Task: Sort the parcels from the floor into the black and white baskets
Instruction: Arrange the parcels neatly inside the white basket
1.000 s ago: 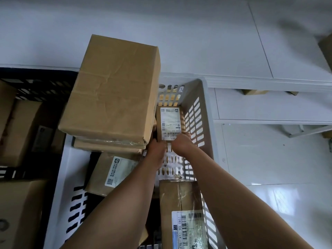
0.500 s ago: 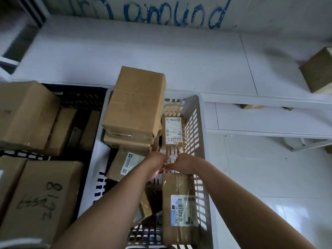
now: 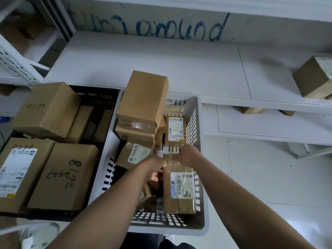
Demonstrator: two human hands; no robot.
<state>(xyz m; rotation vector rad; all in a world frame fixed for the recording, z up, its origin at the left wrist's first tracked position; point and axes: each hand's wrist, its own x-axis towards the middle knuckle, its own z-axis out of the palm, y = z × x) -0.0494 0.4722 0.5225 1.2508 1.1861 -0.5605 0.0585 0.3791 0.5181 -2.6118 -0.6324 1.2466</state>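
Cardboard boxes crowd the black slatted plastic basket [image 3: 98, 99] at the left, piled above its rim. Just beside it stands the white slatted plastic basket [image 3: 107, 159], and both hands reach into it. At its far left, a large plain brown box [image 3: 143, 97] tops a stack that rises well above the rim.

The left hand [image 3: 155, 165] hangs over the middle of the white basket. Its fingers [image 3: 154, 177] curl downward just beside the left edge of the long tape-wrapped brown parcel with a barcode label [image 3: 172, 200]; whether they grip that edge I cannot tell.

Beyond the hands, the small upright brown parcel with a white shipping label [image 3: 175, 129] stands in the far right corner, between the stack and the basket's wall. The right hand [image 3: 187, 155] sits just below it, over the long parcel's far end. Its fingers are hidden behind the back of the hand, so neither contact nor grip can be told.

The step looks like settling a parcel into the white basket. To do it well, I judge, the upright parcel should sit firmly against the wall before the hands leave it. They should then lift out straight, clear of the tall stack, which could topple.
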